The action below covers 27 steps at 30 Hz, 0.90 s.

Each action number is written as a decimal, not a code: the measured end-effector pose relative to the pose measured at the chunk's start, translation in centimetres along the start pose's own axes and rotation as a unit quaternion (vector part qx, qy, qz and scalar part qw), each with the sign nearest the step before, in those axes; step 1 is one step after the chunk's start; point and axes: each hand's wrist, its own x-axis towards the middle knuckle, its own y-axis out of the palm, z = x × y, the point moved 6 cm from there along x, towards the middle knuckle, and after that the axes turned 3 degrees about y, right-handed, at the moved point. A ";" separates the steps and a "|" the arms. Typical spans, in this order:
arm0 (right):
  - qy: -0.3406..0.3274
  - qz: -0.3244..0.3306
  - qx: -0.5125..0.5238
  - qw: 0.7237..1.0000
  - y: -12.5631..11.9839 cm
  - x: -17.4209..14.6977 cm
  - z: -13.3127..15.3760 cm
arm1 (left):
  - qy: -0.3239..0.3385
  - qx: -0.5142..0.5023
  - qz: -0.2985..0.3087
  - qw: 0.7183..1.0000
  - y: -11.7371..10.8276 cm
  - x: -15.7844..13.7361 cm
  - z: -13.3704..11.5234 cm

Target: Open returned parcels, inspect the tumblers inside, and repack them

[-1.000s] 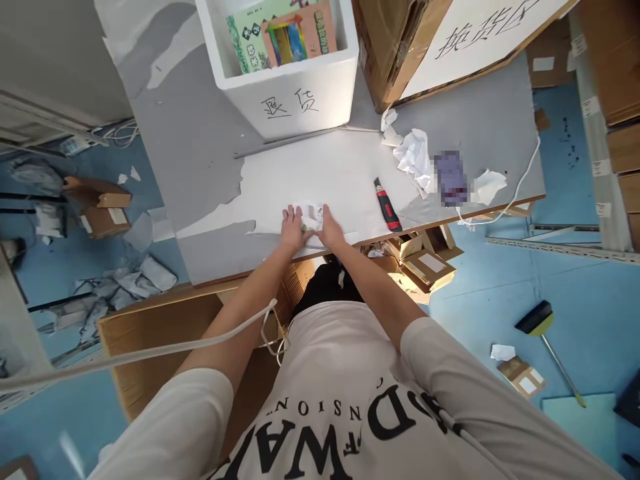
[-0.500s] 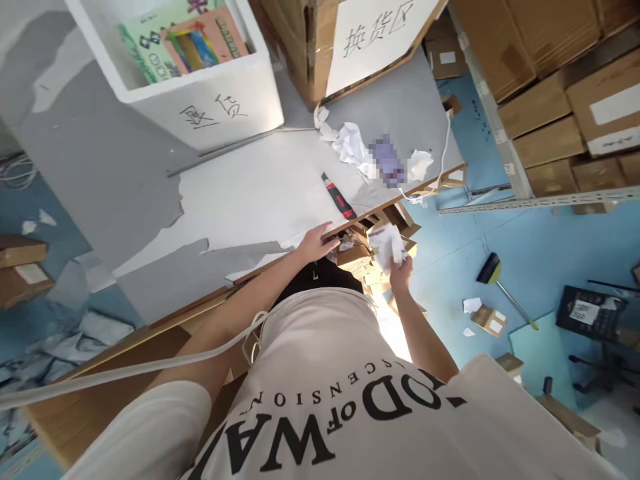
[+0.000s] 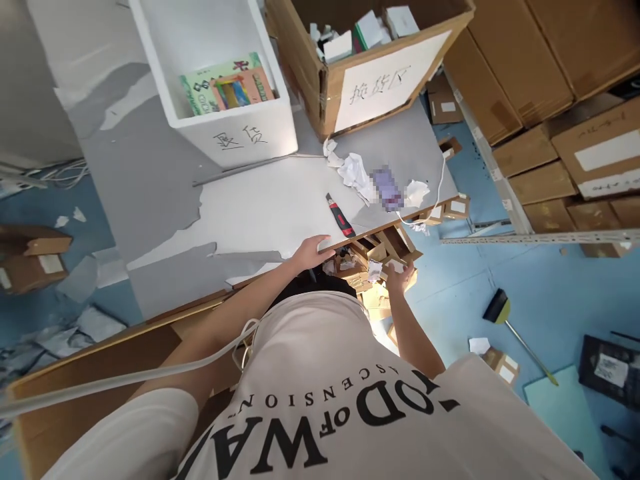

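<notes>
Left hand (image 3: 311,254) open, fingers resting at table (image 3: 250,223) edge. Red-black cutter (image 3: 340,216) nearby on tabletop. Crumpled paper (image 3: 375,270) over cartons (image 3: 377,299), just left of right hand (image 3: 399,276), open, fingers parted.

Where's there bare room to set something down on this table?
The pale strip between the white box and your left hand, left of the cutter; also the grey area left of that box. Crowded: the blurred purple item between crumpled papers.

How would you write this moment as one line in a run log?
Left hand: at table edge | right hand: by cardboard boxes | knife: on table
</notes>
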 end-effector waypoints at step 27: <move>-0.597 0.532 -0.024 0.600 25.9 -35.3 28.5 | -0.292 -0.092 -0.796 0.523 -0.3 -42.1 10.4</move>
